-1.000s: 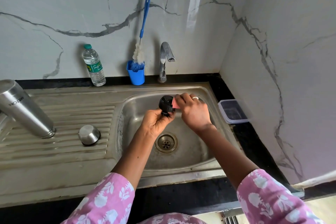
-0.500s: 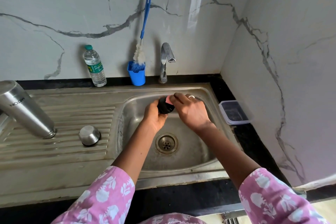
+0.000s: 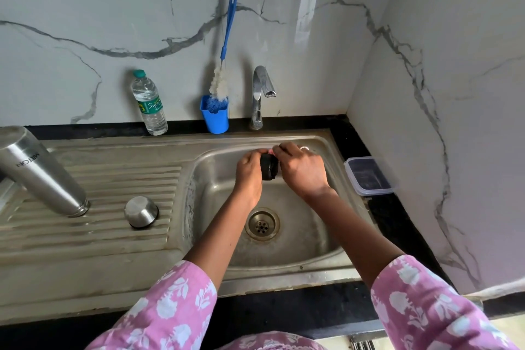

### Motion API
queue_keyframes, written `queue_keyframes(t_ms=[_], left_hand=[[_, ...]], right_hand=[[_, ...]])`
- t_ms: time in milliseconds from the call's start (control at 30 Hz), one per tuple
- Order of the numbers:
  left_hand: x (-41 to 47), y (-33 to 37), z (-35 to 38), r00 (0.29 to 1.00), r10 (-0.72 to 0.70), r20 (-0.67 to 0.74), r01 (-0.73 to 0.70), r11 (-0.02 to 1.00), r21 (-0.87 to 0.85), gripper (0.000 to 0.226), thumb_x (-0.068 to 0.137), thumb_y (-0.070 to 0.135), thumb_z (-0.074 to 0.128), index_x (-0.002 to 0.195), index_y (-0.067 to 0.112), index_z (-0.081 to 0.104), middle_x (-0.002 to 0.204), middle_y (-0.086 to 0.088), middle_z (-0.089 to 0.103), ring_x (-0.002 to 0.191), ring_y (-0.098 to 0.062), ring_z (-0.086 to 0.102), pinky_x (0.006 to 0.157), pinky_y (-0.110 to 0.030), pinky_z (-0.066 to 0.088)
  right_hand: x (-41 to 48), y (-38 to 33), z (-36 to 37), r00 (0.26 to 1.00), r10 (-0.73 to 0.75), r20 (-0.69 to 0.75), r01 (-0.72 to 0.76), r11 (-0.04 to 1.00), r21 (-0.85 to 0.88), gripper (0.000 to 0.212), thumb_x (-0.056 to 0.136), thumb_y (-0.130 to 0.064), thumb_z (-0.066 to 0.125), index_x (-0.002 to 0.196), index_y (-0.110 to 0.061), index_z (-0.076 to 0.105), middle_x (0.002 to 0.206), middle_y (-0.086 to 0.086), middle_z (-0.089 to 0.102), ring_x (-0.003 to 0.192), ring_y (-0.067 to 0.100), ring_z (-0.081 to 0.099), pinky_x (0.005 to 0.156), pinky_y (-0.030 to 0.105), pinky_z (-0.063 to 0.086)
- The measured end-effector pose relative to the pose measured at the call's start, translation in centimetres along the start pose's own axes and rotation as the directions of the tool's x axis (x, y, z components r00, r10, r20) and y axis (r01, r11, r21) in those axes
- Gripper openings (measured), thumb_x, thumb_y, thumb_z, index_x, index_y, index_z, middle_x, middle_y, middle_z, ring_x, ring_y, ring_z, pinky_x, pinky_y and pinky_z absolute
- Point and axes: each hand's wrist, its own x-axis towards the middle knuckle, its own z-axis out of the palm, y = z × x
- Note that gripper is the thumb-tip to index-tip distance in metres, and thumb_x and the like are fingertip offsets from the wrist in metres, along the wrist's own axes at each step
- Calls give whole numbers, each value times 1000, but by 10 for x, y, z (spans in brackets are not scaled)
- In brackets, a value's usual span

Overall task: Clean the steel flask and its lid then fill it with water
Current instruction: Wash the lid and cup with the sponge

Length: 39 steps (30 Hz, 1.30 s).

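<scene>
You're at a steel sink [image 3: 93,273] in a black bench [image 3: 298,310], marble walls [image 3: 113,3] behind. Above the basin your left fingers [image 3: 251,157] grip the black lid [image 3: 269,170]; right fingers [image 3: 285,150] curl round a pink pad [image 3: 271,152] on it. Well left of your fingers the flask [image 3: 42,172] leans mouth-down, base up-left, a cap [image 3: 141,212] nearer.

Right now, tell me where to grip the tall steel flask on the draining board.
Probably grip the tall steel flask round its mid-body, coming from its right: it stands mouth-down, tapering towards the neck, with that side unobstructed.
</scene>
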Motion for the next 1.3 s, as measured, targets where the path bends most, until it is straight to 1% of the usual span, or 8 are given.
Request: queue_keyframes(t_ms=[300,500,667,833,1000,1133,1233,1300], left_hand=[[7,-7,0,988,-151,-21,146,976,-159,26,95,7,40,79,10,60,73,-7,60,68,-17,57,62,-26,48],[0,-7,7,982,-189,-23,180,961,-211,21,97,9,41,84,10,58,79,-11,58,71,-17,56,57,-26,47],[-1,-2,6,945,-328,0,302,871,-387,23,97,12,38,84,7,56,76,-11,58,71,-20,56,62,-28,44],[13,-1,-1,889,-458,10,422,808,-411,28,99,23,32,97,3,52,76,-14,57,71,-24,55,65,-33,46],[8,2,-1,895,-440,79,432,806,-406,24,99,16,37,92,0,53,76,-16,55,71,-24,57,56,-29,55],[9,0,3,915,-401,48,387,836,-389,28,96,13,30,104,2,55,85,-15,57,74,-24,56,68,-31,47],[6,0,4,914,-402,47,384,825,-415,34,96,14,27,111,2,55,98,-17,59,87,-28,58,86,-35,49],[10,0,2,903,-428,44,400,798,-452,35,97,15,26,105,1,57,97,-18,61,88,-29,60,88,-34,50]], right_hand=[[-13,-17,-1,978,-102,-181,105,994,8,27,81,-11,51,96,-10,73,87,3,68,61,23,60,42,26,44],[-4,-6,5,988,155,2,-152,964,221,32,70,-6,73,102,-10,70,93,9,69,63,33,67,44,39,54],[-6,-13,2,996,55,-76,-39,981,192,30,84,-18,50,105,-12,70,94,7,69,63,31,65,41,31,50],[-25,-7,6,940,-263,-218,267,964,-12,39,78,-4,46,105,-11,73,104,7,70,72,29,65,48,28,49],[-24,-7,7,922,-279,-270,268,960,-75,50,95,-4,22,108,-6,71,107,12,69,72,32,65,52,33,52],[-14,-18,2,964,-145,-223,129,988,-86,31,85,-5,45,102,-5,72,100,9,69,65,27,60,48,30,50],[-9,-27,1,982,-93,-164,76,992,-106,31,79,-9,48,101,-4,71,97,10,68,63,27,60,45,30,49],[-12,-28,2,981,-126,-149,109,987,-117,33,79,-7,48,104,-2,69,99,13,66,64,28,59,45,31,50]])
